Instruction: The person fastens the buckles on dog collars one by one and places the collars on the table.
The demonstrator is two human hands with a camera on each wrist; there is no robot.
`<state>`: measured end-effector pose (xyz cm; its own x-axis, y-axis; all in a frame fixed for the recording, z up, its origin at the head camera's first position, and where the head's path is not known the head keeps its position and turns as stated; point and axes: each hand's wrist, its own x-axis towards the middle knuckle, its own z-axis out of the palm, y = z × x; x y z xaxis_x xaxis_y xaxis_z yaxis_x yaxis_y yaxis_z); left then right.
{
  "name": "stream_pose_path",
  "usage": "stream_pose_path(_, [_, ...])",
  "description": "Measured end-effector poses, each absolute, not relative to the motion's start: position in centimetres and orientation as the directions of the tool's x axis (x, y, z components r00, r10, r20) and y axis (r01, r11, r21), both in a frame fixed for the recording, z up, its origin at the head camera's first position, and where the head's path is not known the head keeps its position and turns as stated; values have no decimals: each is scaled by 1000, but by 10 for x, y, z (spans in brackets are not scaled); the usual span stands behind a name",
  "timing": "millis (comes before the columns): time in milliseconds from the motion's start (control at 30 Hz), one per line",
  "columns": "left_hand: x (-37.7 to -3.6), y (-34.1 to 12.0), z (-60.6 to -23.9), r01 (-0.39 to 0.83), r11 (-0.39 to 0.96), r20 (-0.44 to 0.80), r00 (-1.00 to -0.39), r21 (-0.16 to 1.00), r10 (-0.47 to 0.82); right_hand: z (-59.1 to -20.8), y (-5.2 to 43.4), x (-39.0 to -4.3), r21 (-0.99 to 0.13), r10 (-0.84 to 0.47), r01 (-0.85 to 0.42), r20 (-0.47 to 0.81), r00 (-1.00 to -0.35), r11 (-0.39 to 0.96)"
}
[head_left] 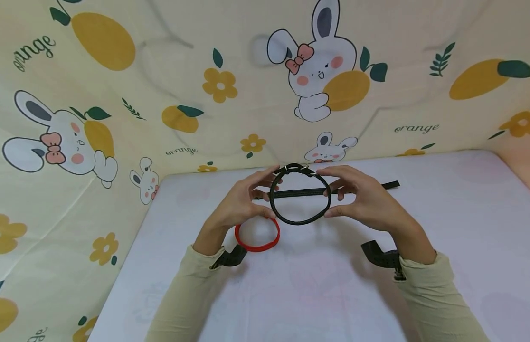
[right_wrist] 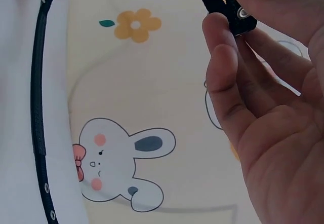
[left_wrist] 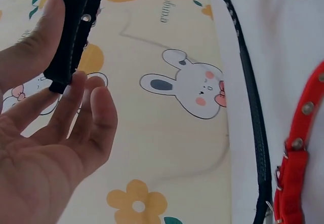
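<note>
Between both hands a black collar [head_left: 298, 223], fastened into a round loop, is held up over the far part of the table, its buckle at the top. My left hand [head_left: 237, 202] pinches the loop's left side; in the left wrist view its thumb presses on the band and fingers lie behind. With thumb and fingers my right hand [head_left: 367, 197] grips the right side. Metal eyelets [left_wrist: 86, 17] show along the band. Behind the loop a second black collar [head_left: 301, 193] lies stretched out straight. A red collar [head_left: 258, 248], buckled into a ring, lies below my left hand.
The white tabletop [head_left: 299, 294] meets a cream cloth backdrop [head_left: 256, 28] printed with rabbits, oranges and flowers, which rises at the back and left. Black wrist straps [head_left: 380, 256] stick out at both sleeve cuffs.
</note>
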<state>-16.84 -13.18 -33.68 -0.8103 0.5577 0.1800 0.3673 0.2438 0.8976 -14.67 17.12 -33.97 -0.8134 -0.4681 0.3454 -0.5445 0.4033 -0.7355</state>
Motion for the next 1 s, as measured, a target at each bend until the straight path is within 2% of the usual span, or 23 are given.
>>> stream_pose_path(233, [-170,-133,-342,426,328,188,-805,844,562,-344,172,-150,-705,-486,-546,319,-814,452])
stream_pose_path(500, [-172,-131,-354,394,357,146,-818,847,557,-353,173,-154,-691,-496,-496,224,-839,526])
stream_pose_path(767, [-172,-128,-369,396,473,107,-843,788,527,-366,173,-159,-675,-527,-499,188,-829,544])
stream_pose_path(1000, [-175,-123,-383,365,546,41,-856,754,516,-378,174,-163,-673,-521,-444,102,-847,591])
